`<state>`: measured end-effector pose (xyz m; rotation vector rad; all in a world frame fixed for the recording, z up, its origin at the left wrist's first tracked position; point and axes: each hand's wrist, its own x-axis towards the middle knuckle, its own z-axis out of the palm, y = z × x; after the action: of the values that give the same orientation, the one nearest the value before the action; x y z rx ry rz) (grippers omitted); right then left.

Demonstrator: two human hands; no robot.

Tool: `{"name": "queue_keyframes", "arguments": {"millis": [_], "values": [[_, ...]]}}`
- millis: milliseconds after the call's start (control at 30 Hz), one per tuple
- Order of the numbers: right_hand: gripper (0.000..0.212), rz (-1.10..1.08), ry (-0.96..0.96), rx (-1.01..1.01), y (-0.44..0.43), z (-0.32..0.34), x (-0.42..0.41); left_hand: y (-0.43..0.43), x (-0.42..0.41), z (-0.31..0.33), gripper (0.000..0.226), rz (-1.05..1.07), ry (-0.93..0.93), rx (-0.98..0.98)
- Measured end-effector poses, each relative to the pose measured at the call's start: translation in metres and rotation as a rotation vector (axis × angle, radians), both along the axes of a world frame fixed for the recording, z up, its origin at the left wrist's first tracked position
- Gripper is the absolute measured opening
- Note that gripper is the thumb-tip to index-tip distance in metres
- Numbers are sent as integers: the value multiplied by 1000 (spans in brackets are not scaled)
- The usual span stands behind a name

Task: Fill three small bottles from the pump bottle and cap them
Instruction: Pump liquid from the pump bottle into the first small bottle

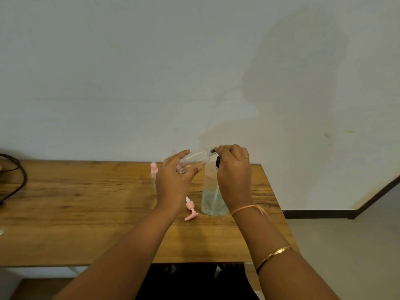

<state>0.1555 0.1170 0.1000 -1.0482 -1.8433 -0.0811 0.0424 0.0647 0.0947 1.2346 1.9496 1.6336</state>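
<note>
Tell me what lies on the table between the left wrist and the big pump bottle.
A loose pink pump cap lies on its side on the table there, shown in the head view.

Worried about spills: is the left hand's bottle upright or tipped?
Tipped: the small bottle lies nearly sideways, neck at the pump nozzle.
</note>
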Motion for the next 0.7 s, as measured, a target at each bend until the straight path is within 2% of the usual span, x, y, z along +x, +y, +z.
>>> {"name": "queue_keyframes", "arguments": {"millis": [300, 433, 700], "values": [[26, 6, -56, -37, 1, 19, 5, 0, 3, 0, 51, 3, -21, 32], [26, 1, -77, -33, 4, 20, 4, 0, 4, 3, 58, -8, -68, 54], [26, -1, 31, 23, -2, -4, 1, -5, 1, -5, 52, -36, -107, 45]]}}
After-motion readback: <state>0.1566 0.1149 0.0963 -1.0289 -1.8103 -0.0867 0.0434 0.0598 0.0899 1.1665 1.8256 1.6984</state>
